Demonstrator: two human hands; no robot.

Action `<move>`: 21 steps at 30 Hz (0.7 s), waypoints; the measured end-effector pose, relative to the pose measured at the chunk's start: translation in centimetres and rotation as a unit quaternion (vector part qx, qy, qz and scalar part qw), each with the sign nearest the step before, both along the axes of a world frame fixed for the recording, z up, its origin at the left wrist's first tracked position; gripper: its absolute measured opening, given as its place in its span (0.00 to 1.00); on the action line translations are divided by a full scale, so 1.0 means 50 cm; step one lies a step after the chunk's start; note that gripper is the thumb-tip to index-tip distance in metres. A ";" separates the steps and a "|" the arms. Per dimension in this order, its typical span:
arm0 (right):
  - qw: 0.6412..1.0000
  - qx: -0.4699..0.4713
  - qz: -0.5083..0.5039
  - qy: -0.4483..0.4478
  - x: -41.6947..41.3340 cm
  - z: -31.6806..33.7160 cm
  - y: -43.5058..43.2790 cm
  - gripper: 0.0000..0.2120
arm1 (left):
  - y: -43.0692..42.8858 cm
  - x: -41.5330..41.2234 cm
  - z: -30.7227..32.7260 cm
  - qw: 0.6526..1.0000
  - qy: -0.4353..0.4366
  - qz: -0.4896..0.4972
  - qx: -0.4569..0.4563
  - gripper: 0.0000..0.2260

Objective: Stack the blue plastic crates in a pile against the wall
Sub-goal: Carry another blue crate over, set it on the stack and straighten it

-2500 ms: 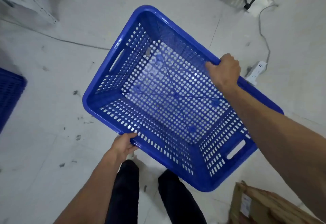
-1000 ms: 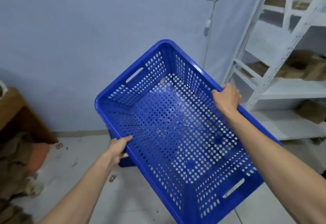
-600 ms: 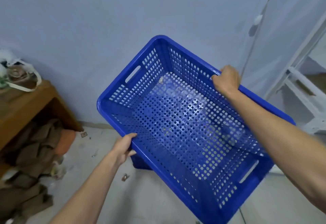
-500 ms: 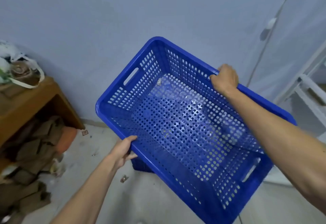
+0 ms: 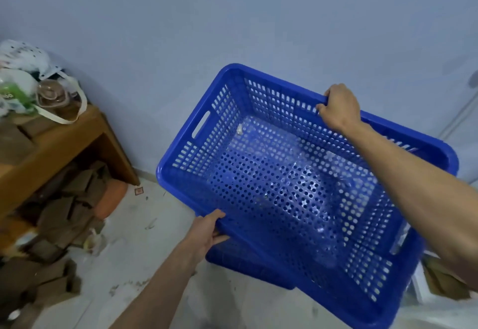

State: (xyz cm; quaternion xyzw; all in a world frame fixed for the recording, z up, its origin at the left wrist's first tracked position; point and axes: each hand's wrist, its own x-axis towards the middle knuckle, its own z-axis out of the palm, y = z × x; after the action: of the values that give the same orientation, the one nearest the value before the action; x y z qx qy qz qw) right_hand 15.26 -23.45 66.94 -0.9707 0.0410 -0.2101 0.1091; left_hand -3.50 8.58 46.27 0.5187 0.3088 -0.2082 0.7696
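You are carrying one blue crate (image 5: 297,186) in the air, open side up and tilted, with both hands on its long rims. Your left hand (image 5: 207,230) grips the near rim from below, thumb over the edge; your right hand (image 5: 338,107) is clenched over the far rim. The crate is empty, and its perforated bottom and sides let the light through.

Beneath it, on the floor by the wall (image 5: 232,18), lies at least one other blue crate: a corner of this lower crate (image 5: 245,258) shows under your left hand, and a further stretch of blue rim shows at the right behind your forearm. Whether that rim belongs to the same crate or to another you cannot tell from here. So the pile looks begun, and the crate in your hands is not yet set down on it. As a judgement, what is left is to square this crate over the one below and lower it so that it nests. How many crates remain elsewhere is not visible.

The floor (image 5: 144,251) is pale, scuffed and spotted with small debris. The wall is plain light blue. To your left stands a wooden table (image 5: 77,134) with bags and clutter on top, and crumpled cardboard (image 5: 59,214) heaped below and spilling onto the floor.
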 end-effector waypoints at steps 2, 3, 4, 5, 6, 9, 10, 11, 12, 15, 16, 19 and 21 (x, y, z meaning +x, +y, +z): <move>1.000 -0.005 0.016 0.008 0.035 -0.021 0.010 0.09 | -0.006 0.002 -0.014 1.000 0.011 0.008 -0.003 0.16; 0.999 -0.008 0.031 0.010 0.052 -0.032 0.015 0.09 | -0.011 0.001 -0.019 1.000 0.017 0.009 -0.008 0.15; 0.999 -0.010 0.044 0.012 0.070 -0.041 0.021 0.09 | -0.016 0.002 -0.026 1.000 0.026 0.012 -0.012 0.14; 0.998 -0.013 0.054 0.016 0.087 -0.049 0.030 0.09 | -0.021 0.005 -0.033 0.999 0.036 0.018 -0.017 0.14; 0.998 -0.018 0.060 0.022 0.102 -0.058 0.037 0.09 | -0.028 0.004 -0.040 0.998 0.046 0.027 -0.019 0.13; 0.995 -0.023 0.087 0.047 0.148 -0.089 0.044 0.10 | -0.050 -0.007 -0.045 0.997 0.054 0.051 -0.037 0.11; 0.993 -0.023 0.099 0.054 0.164 -0.098 0.044 0.10 | -0.056 -0.007 -0.047 0.996 0.053 0.059 -0.042 0.11; 0.992 -0.023 0.107 0.061 0.180 -0.108 0.042 0.10 | -0.063 -0.005 -0.047 0.996 0.051 0.067 -0.044 0.12; 0.991 -0.022 0.111 0.069 0.195 -0.117 0.039 0.10 | -0.072 -0.001 -0.043 0.995 0.048 0.073 -0.043 0.11; 0.987 -0.006 0.117 0.108 0.233 -0.150 0.023 0.10 | -0.099 0.010 -0.026 0.994 0.048 0.086 -0.038 0.12; 0.985 -0.006 0.119 0.122 0.242 -0.161 0.017 0.10 | -0.106 0.012 -0.027 0.994 0.048 0.089 -0.036 0.12; 0.981 -0.009 0.131 0.142 0.256 -0.191 0.001 0.14 | -0.126 0.010 -0.038 0.995 0.049 0.088 -0.022 0.13; 0.980 -0.022 0.137 0.144 0.262 -0.202 -0.004 0.16 | -0.133 0.007 -0.046 0.994 0.054 0.093 -0.013 0.12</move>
State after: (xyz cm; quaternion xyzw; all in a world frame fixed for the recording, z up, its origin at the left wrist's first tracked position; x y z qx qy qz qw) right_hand 28.36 -23.65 56.83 -0.9894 -0.0822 -0.0515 0.1085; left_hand -3.13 1.93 43.96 0.4656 0.3939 -0.1670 0.7747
